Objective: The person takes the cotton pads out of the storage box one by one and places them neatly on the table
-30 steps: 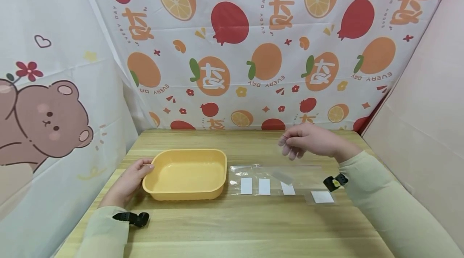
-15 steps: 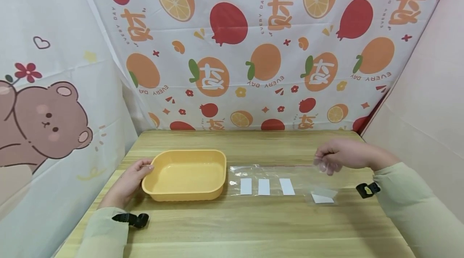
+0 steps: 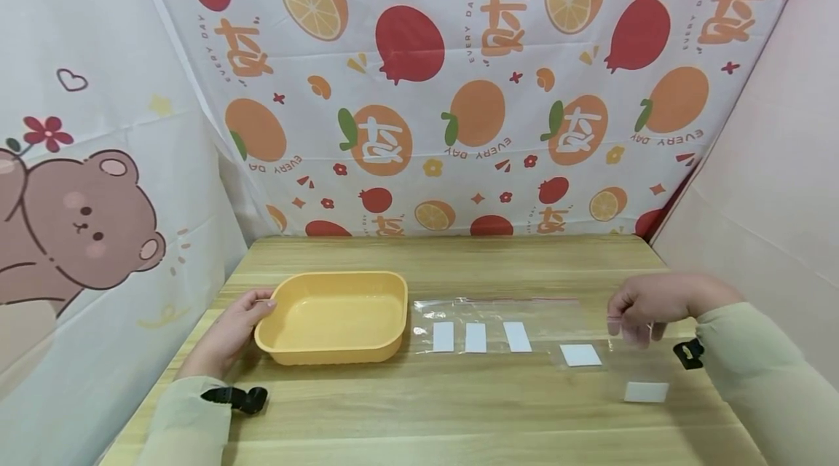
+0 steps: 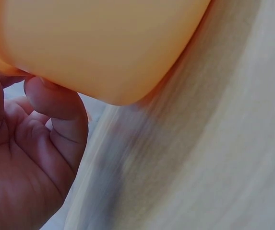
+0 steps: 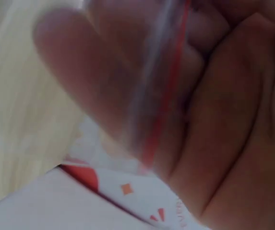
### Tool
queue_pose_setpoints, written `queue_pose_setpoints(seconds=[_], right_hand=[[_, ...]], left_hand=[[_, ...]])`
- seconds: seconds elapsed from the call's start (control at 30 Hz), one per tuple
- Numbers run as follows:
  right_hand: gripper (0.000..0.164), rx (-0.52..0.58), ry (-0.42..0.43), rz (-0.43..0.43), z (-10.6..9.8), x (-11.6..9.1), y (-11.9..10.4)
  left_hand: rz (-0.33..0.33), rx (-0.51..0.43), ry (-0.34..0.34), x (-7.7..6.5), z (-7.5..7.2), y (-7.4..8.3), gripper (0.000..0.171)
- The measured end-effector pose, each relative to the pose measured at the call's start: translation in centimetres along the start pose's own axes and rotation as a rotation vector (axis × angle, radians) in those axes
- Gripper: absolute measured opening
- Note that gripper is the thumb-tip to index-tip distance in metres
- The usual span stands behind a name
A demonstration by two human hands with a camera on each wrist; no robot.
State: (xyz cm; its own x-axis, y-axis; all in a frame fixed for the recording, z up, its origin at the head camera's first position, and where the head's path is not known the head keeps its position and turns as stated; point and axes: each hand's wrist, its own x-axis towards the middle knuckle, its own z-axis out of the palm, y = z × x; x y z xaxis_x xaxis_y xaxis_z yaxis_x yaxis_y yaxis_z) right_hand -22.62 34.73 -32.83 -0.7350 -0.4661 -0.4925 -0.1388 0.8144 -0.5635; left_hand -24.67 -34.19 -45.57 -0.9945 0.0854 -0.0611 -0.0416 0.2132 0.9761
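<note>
My left hand point(image 3: 232, 324) grips the left end of a yellow plastic basin point(image 3: 334, 356); in the left wrist view, curled fingers meet the basin's rim. At the right side of the table, my right hand point(image 3: 665, 303) pinches a clear zip-lock bag point(image 3: 629, 360) by its top. A white label point(image 3: 646, 392) shows low on that bag. In the right wrist view the bag's red zip strip point(image 5: 166, 100) crosses the fingers. Several similar clear bags lie in a row right of the basin, each with a white label point(image 3: 475, 338); the rightmost label point(image 3: 580, 355) lies sideways.
A wooden table point(image 3: 393, 422) carries everything. Behind it hangs a fruit-printed cloth point(image 3: 419, 109), with a bear-printed cloth point(image 3: 92, 211) at the left and a pale cloth point(image 3: 780, 182) at the right. The basin's inside shows no contents.
My right hand has moved rightward with the clear bag, from above the row to beyond its right end. The left hand keeps its grip on the basin.
</note>
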Motion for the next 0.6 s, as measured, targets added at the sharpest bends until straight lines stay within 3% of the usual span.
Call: queue_pose_setpoints(seconds=[0.3, 0.6], right_hand=[[0.018, -0.224, 0.162, 0.008, 0.0, 3.6, 4.1], [0.03, -0.468, 0.391, -0.045, 1.0, 6.3, 7.3]], left_hand=[[0.007, 0.002, 0.001, -0.1, 0.1, 0.1, 0.045], [0.003, 0.002, 0.008, -0.1, -0.1, 0.0, 0.044]])
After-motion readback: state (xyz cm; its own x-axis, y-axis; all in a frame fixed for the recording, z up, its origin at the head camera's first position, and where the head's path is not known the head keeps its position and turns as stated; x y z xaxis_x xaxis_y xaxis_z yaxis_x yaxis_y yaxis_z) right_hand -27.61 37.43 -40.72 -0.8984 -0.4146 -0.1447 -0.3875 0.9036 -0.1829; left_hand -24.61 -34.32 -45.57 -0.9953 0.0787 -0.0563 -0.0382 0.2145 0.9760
